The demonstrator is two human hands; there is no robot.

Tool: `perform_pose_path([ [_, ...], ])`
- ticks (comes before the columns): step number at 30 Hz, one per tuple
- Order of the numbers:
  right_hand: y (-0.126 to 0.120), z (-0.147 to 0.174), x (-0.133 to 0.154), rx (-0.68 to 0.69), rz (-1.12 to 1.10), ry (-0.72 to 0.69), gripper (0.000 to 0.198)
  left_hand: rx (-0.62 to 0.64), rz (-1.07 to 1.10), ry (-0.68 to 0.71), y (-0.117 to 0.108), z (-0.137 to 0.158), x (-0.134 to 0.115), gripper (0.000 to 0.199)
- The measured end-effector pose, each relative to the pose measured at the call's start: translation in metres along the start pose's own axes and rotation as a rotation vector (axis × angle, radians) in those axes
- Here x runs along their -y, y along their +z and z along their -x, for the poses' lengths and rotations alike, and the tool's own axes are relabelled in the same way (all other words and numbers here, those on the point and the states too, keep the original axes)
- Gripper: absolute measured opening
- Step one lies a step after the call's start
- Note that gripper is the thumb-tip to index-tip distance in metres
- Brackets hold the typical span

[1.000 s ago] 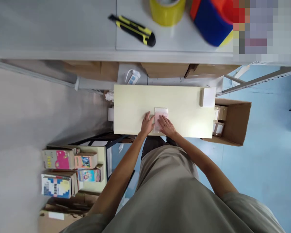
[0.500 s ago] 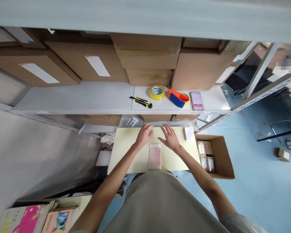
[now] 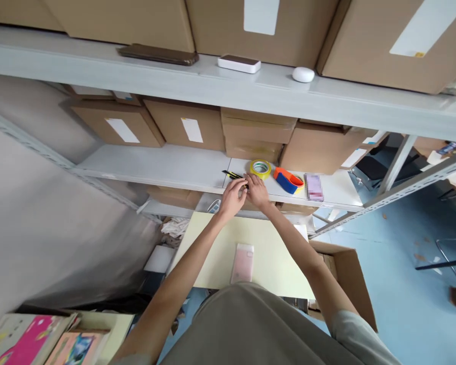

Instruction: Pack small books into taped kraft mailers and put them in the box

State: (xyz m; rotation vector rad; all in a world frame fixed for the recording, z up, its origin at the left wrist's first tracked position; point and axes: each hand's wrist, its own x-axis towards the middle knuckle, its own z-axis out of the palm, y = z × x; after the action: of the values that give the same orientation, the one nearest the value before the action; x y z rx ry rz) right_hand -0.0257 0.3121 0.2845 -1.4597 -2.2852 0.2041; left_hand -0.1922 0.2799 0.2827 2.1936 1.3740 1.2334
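A black-and-yellow utility knife lies near the front edge of the middle shelf, its rear part covered by my hands. My left hand has its thumb and fingers closed at the knife's near end. Over the same end bend the fingers of my right hand, close against the left; the exact grip is partly hidden. Just behind the right hand sits a roll of yellow tape. An orange-and-blue tape dispenser is to its right. A pink, flat packet rests on the pale yellow tabletop below my arms.
Cardboard boxes line the back of the middle shelf. Above it runs an upper shelf beam, bearing a white device. A pale purple packet lies right of the dispenser. An open carton stands right of the table.
Both hands have moved forward from over the tabletop to the knife on the shelf and closed there. The view has tilted up, bringing the upper shelf into sight.
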Motion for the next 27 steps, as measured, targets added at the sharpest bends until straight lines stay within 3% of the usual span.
perform_pose_path([
  [7,0.036,-0.053,0.004,0.051,-0.049,0.072,0.053,0.006,-0.063,-0.117,-0.036,0.057,0.020,0.034],
  [13,0.057,-0.046,-0.004,0.023,-0.075,0.109,0.051,0.081,-0.083,-0.243,-0.040,0.110,0.038,0.036],
  [17,0.066,0.004,-0.008,0.014,-0.112,0.069,0.056,0.203,-0.108,-0.344,-0.011,0.156,0.063,0.037],
  [21,0.073,0.087,-0.005,0.127,-0.119,0.071,0.062,0.440,-0.101,-0.411,0.036,0.220,0.090,0.039],
  [24,0.090,0.158,-0.002,0.212,-0.156,0.161,0.063,0.629,-0.090,-0.458,0.068,0.270,0.103,0.041],
  [27,0.116,0.227,0.000,0.248,-0.203,0.320,0.060,0.690,-0.071,-0.508,0.092,0.311,0.109,0.046],
])
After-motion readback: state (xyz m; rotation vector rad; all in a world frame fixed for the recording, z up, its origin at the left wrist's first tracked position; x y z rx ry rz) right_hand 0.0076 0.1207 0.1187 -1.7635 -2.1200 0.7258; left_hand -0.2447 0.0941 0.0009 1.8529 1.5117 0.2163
